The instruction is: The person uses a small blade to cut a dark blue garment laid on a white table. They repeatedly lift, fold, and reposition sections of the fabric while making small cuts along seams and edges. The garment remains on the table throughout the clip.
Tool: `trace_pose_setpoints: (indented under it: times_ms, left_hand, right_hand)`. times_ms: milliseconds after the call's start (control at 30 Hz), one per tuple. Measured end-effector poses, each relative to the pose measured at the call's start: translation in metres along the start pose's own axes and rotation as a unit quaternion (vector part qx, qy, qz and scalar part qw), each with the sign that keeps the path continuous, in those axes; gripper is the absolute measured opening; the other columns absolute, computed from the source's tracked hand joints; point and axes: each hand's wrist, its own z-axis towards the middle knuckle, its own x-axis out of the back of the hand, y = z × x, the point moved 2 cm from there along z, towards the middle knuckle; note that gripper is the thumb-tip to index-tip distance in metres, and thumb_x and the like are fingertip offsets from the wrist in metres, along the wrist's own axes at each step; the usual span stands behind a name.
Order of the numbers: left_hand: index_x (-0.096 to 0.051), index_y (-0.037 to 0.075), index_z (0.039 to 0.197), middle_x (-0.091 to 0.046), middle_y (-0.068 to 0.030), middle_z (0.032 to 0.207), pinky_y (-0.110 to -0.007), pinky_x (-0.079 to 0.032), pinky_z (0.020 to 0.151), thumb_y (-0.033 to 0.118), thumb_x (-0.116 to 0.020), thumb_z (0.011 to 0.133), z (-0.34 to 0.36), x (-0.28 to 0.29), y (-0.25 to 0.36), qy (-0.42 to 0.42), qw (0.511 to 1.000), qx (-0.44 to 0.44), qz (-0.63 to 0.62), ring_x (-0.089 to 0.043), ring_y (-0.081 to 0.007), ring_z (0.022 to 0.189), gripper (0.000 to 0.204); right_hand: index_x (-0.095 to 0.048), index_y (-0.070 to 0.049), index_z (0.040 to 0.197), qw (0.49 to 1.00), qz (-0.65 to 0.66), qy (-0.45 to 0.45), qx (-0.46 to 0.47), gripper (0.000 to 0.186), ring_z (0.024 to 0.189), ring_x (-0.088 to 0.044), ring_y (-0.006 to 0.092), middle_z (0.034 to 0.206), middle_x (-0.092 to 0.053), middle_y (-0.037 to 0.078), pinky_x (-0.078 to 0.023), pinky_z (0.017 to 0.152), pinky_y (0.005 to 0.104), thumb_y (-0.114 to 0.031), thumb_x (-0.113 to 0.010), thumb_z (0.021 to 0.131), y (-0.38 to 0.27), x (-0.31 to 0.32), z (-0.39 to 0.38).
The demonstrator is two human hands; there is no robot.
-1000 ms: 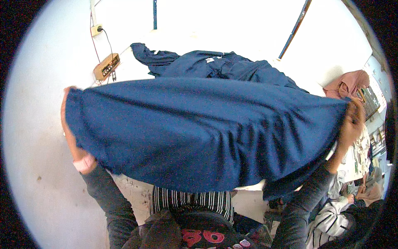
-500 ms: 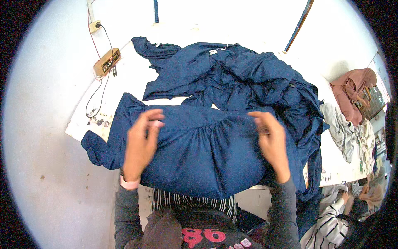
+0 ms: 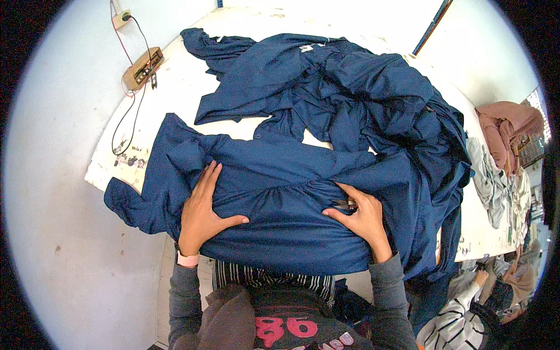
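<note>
A dark blue garment (image 3: 274,227) with a gathered seam lies across the near table edge and hangs over it. My left hand (image 3: 204,210) rests flat on its left part, thumb stretched to the right and fingers pointing away. On the right side of the gathers, my right hand (image 3: 361,216) touches the cloth with thumb and forefinger apart. Small metal thread snips (image 3: 345,204) sit inside that hand, their tips showing between thumb and forefinger; the rest of them is hidden by the hand.
More dark blue garments (image 3: 373,87) lie heaped behind on the white table (image 3: 140,122). A wooden box with wires (image 3: 143,69) stands at the table's left edge by the wall. Light cloths (image 3: 493,186) hang at the right. A person in a striped sleeve (image 3: 458,321) is at lower right.
Both hands have come down from above the garment onto it, nearer to me. The near cloth now lies flatter, and the view has shifted, showing the table slightly higher.
</note>
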Motion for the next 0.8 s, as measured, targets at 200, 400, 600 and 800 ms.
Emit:
trace_pose_setpoints:
  times_ms: [200, 400, 600, 800]
  left_hand:
    - [-0.036, 0.008, 0.158, -0.040, -0.0168, 0.162, -0.046, -0.043, 0.115, 0.053, -0.095, 0.053, -0.005, 0.002, -0.002, 0.026, 1.000, 0.004, -0.014, -0.046, -0.0386, 0.144, 0.128]
    - [-0.038, 0.009, 0.157, -0.043, -0.0185, 0.159, -0.046, -0.044, 0.113, 0.053, -0.095, 0.054, -0.006, 0.003, 0.000, 0.053, 0.998, -0.010, -0.032, -0.048, -0.0386, 0.142, 0.126]
    - [-0.039, 0.010, 0.156, -0.047, -0.0178, 0.155, -0.048, -0.045, 0.110, 0.056, -0.094, 0.056, -0.011, 0.004, -0.001, 0.077, 0.996, -0.044, -0.027, -0.051, -0.0385, 0.138, 0.122]
    - [-0.051, 0.012, 0.147, -0.053, -0.0142, 0.147, -0.047, -0.044, 0.108, 0.054, -0.089, 0.066, -0.012, 0.009, 0.015, 0.109, 0.990, -0.093, -0.013, -0.056, -0.0366, 0.128, 0.098]
  right_hand:
    - [-0.072, -0.012, 0.126, 1.000, 0.008, 0.014, 0.021, 0.073, 0.068, -0.069, 0.0232, 0.080, -0.071, 0.011, -0.054, 0.068, 0.0329, -0.048, -0.093, 0.067, -0.006, -0.002, 0.003]
    - [-0.072, -0.014, 0.122, 1.000, 0.008, 0.007, -0.009, 0.072, 0.071, -0.072, 0.0271, 0.083, -0.074, 0.009, -0.057, 0.067, 0.0373, -0.058, -0.089, 0.067, -0.006, 0.000, 0.002]
    - [-0.066, -0.011, 0.129, 0.999, -0.003, 0.045, 0.029, 0.082, 0.066, -0.068, 0.0263, 0.074, -0.066, 0.008, -0.054, 0.063, 0.0373, -0.057, -0.091, 0.066, 0.000, -0.005, -0.001]
    - [-0.055, -0.013, 0.141, 0.997, 0.005, 0.053, 0.047, 0.093, 0.066, -0.066, 0.0265, 0.075, -0.062, 0.007, -0.053, 0.062, 0.0375, -0.054, -0.092, 0.066, 0.001, -0.008, -0.002]
